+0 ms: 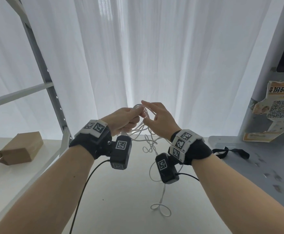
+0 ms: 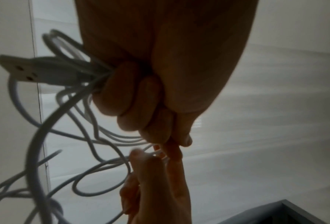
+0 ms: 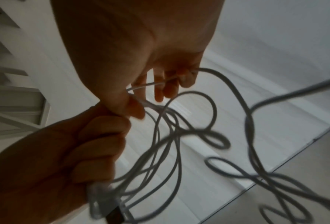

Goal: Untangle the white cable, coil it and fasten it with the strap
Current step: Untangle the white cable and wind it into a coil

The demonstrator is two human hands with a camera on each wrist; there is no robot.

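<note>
Left hand [image 1: 126, 121]: fisting tightly around a bunch of cable loops, raised in front of the curtain; in the left wrist view its fingers [image 2: 133, 103] are curling fully closed over the strands.
Right hand [image 1: 159, 119]: sitting just beside the left one, with a strand running between thumb and fingers; in the right wrist view the strand is passing across the fingertips [image 3: 185, 80], the other fingers lying fairly straight and loose.
Cable [image 1: 148, 144]: white, hanging in tangled loops from both hands down to the table, its last curl lying on the tabletop near the front.
Plug [image 2: 16, 69]: a flat USB end sticking out of the left fist on the little-finger side, pointing away from the palm.
Strap [image 1: 229, 152]: black, lying on the grey surface to the right, well apart from the cable.
Table [image 1: 121, 200]: white, sitting beneath the hands.
Curtain [image 1: 137, 56]: white, hanging behind everything.
Box [image 1: 22, 147]: brown cardboard, lying on the shelf at the left.
Poster [image 1: 276, 110]: torn, with a QR code, sticking to the pillar at the right.
</note>
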